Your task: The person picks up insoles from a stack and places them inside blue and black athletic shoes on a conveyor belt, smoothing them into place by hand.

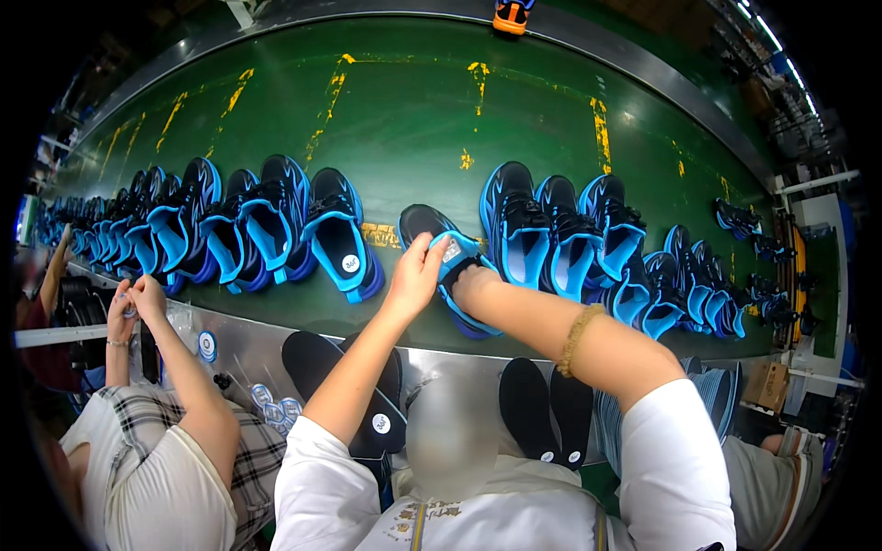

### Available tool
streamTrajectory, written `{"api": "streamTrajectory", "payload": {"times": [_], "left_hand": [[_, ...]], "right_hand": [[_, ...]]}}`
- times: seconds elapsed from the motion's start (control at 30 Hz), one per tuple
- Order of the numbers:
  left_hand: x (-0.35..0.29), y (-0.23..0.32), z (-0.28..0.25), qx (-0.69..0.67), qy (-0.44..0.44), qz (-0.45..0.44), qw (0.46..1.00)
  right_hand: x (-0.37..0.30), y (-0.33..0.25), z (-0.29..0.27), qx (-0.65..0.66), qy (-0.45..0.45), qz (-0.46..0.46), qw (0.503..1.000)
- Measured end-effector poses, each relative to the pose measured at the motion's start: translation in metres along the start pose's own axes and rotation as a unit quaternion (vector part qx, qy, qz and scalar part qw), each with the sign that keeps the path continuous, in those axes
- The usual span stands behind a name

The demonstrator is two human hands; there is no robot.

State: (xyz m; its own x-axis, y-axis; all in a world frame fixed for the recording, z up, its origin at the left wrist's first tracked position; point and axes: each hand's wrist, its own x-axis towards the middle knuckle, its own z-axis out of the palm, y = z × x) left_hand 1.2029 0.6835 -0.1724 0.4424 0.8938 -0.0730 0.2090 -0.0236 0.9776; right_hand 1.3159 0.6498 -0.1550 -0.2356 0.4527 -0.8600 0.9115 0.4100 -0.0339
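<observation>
Black-and-blue sneaker (423,222) is positioned at the near edge of the green worktop (404,138), its toe pointed toward the far edge and slightly left, between rows of matching sneakers (524,230). Its tongue side is gripped by the left hand (415,274). The right hand (473,286) is inserted into the opening; its fingers are hidden, so whether they are closed on anything cannot be told. For clean work inside, the tongue should be drawn clear, the shoe braced against twisting, and pressure applied evenly from toe to heel, without the collar being crushed.
</observation>
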Motion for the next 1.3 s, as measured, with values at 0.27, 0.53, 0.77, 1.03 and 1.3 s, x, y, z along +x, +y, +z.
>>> {"api": "streamTrajectory", "payload": {"times": [0.27, 0.53, 0.77, 1.03, 1.3], "left_hand": [[-0.006, -0.001, 0.005, 0.036, 0.078, 0.031, 0.996], [-0.021, -0.003, 0.020, 0.169, 0.088, 0.222, 0.956], [-0.029, -0.018, 0.023, 0.234, 0.041, 0.271, 0.933], [-0.013, -0.010, 0.020, 0.273, 0.054, 0.297, 0.913], [0.001, -0.009, -0.005, 0.248, 0.061, 0.047, 0.966]], "right_hand": [[-0.017, -0.008, -0.009, 0.094, 0.104, 0.014, 0.990], [0.052, 0.004, 0.022, 0.277, 0.303, 0.019, 0.912], [0.067, 0.015, 0.031, 0.281, 0.281, 0.007, 0.918], [0.077, 0.019, 0.025, 0.268, 0.258, -0.023, 0.928], [-0.066, -0.009, -0.017, 0.100, 0.005, -0.070, 0.993]]}}
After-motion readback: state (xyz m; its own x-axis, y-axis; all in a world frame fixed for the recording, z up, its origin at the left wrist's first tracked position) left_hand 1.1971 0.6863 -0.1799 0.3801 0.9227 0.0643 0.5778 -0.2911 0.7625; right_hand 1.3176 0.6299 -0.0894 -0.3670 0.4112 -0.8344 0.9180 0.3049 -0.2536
